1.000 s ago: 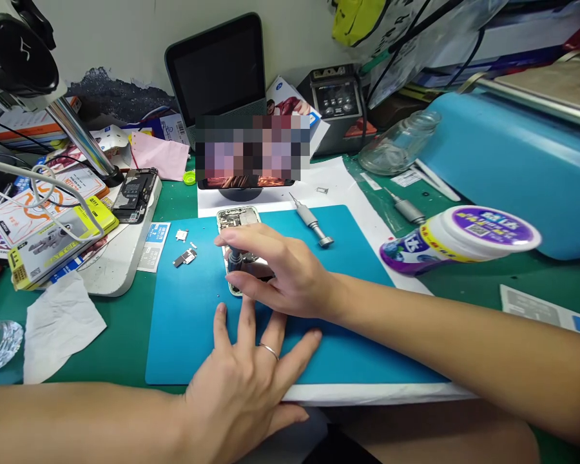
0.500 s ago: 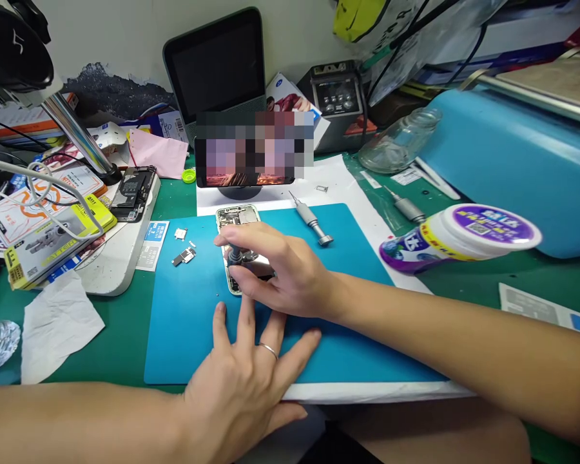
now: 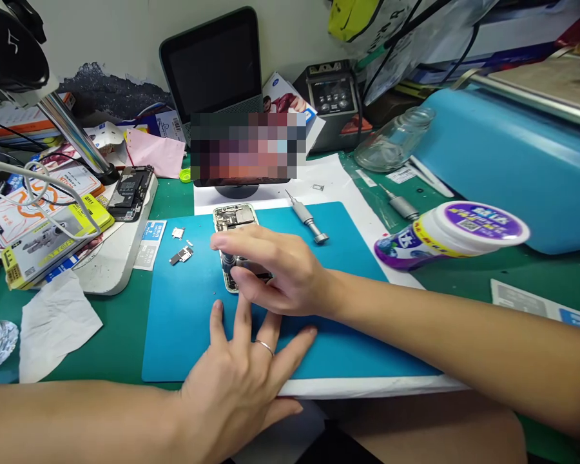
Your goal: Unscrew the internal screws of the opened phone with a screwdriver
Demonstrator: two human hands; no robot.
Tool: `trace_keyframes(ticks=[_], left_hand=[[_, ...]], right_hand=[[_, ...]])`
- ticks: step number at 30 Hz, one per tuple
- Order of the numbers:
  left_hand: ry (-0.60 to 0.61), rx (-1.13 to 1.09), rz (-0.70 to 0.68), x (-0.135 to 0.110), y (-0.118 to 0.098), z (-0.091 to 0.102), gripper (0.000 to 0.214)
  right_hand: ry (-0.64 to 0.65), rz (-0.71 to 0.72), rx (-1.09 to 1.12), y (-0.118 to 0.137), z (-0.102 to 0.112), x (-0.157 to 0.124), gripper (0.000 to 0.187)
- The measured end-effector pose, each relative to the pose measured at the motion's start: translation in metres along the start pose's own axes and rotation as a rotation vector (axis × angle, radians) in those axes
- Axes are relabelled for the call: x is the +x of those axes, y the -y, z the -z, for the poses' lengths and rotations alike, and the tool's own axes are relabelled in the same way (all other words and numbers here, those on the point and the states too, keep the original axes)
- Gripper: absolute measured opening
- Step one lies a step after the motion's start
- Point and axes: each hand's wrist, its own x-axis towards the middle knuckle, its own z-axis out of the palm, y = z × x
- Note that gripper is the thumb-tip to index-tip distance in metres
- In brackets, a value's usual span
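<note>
An opened smartphone [image 3: 234, 216] lies on the blue mat [image 3: 183, 341], its inner parts showing. My right hand [image 3: 280, 270] is over it, fingers closed around a dark screwdriver [image 3: 229, 263] that stands upright on the phone; its tip is hidden. My left hand [image 3: 244, 361] lies flat on the mat with fingers spread, its fingertips at the phone's near edge, partly under my right hand. Left of the phone sit small metal phone parts [image 3: 180, 255] and a small bracket [image 3: 178, 232]. A second screwdriver [image 3: 309, 220] rests on the mat to the right.
A lit phone on a stand [image 3: 241, 182] is behind the mat, its picture pixelated. To the right are a purple-and-white tub [image 3: 444, 232], another screwdriver [image 3: 400, 203] and a glass jar [image 3: 396, 138]. Boxes [image 3: 53, 238], a lamp post [image 3: 75, 132] and crumpled tissue [image 3: 58, 325] are left.
The whole view has shifted slightly, so things appear a little further left. My right hand stays over the phone with the screwdriver; my left hand keeps its place on the mat.
</note>
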Motion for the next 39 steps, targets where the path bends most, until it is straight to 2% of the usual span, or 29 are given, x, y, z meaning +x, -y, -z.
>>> trace_keyframes(ticks=[15,25,29,39], left_hand=[[-0.015,0.006,-0.004,0.002,0.001,0.000,0.080],[-0.024,0.027,-0.020,0.001,0.001,0.001,0.083],[-0.027,0.025,-0.012,0.001,0.001,0.000,0.084],[-0.019,0.031,-0.011,0.001,0.000,0.002,0.084]], right_hand=[[-0.015,-0.025,-0.025,-0.002,0.001,0.000,0.047],[-0.097,-0.283,0.133,0.000,-0.004,-0.010,0.049],[-0.139,-0.248,0.163,-0.001,-0.005,-0.010,0.053],[-0.046,-0.192,0.245,0.000,-0.006,-0.011,0.054]])
